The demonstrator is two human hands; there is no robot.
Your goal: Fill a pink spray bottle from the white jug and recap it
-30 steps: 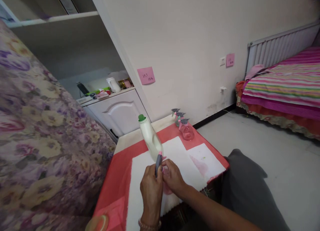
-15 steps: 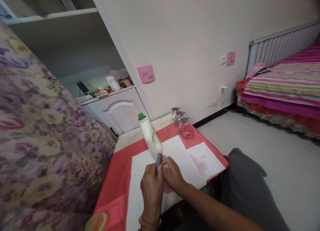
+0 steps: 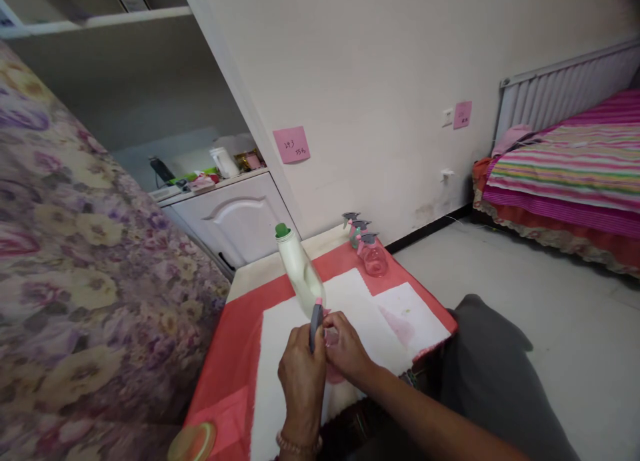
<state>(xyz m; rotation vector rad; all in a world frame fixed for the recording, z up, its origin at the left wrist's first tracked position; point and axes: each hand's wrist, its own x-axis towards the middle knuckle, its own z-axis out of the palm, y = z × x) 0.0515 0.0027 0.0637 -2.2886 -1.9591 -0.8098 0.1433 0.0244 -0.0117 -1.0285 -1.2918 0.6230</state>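
Observation:
My left hand [image 3: 301,374] is closed round the grey and pink spray head [image 3: 316,322] of a small pink spray bottle [image 3: 334,373], held above the white cloth [image 3: 360,321]. My right hand [image 3: 346,348] pinches the bottle's neck just beside the head, fingers closed. Most of the bottle is hidden between the hands. A white bottle with a green cap [image 3: 299,269] stands tilted right behind my hands. At the far edge of the table stand several small pink spray bottles [image 3: 373,256] with grey triggers.
The low table has a red cover [image 3: 235,354]. A round tan lid [image 3: 194,442] lies at its near left corner. A floral sofa [image 3: 75,261] is on the left, a white cabinet [image 3: 235,218] behind, a striped bed [image 3: 565,174] at the right, and my dark-trousered knee [image 3: 480,368] lies beside the table.
The hands stay on the spray bottle with almost no movement; the view has shifted slightly.

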